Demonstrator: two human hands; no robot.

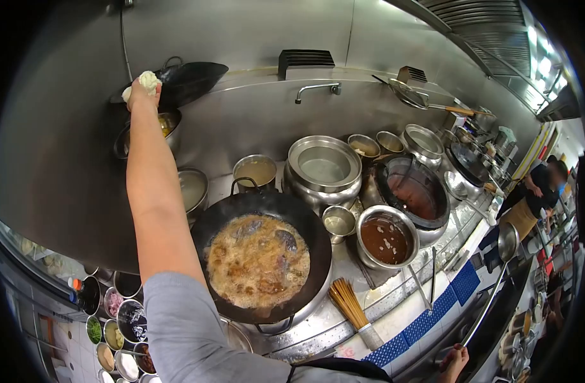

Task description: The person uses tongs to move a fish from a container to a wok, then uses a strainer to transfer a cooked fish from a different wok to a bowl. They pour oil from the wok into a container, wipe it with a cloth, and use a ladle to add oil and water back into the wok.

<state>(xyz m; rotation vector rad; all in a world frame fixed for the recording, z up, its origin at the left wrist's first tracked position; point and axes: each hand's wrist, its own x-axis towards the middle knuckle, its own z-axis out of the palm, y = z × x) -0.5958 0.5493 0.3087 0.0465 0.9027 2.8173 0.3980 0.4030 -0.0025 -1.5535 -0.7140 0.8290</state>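
Observation:
My left hand (144, 96) is stretched far up at the upper left, its fingers closed around a crumpled white cloth (149, 81). Just behind it a dark wok (193, 82) leans against the steel wall, and a metal bowl (170, 121) sits below. At the lower right my right hand (456, 362) grips the handle end of a long metal ladle (508, 239), whose bowl points up and away. Between the hands, a large black wok (318, 255) on the stove holds bubbling brownish oil with dark pieces in it.
Several metal pots stand behind the wok, among them a lidless pot (324, 163) and a pan of brown sauce (387, 239). A bamboo brush (350, 303) lies near the front edge. Ingredient bowls (128, 365) fill the lower left. Another person (532, 191) stands at the right.

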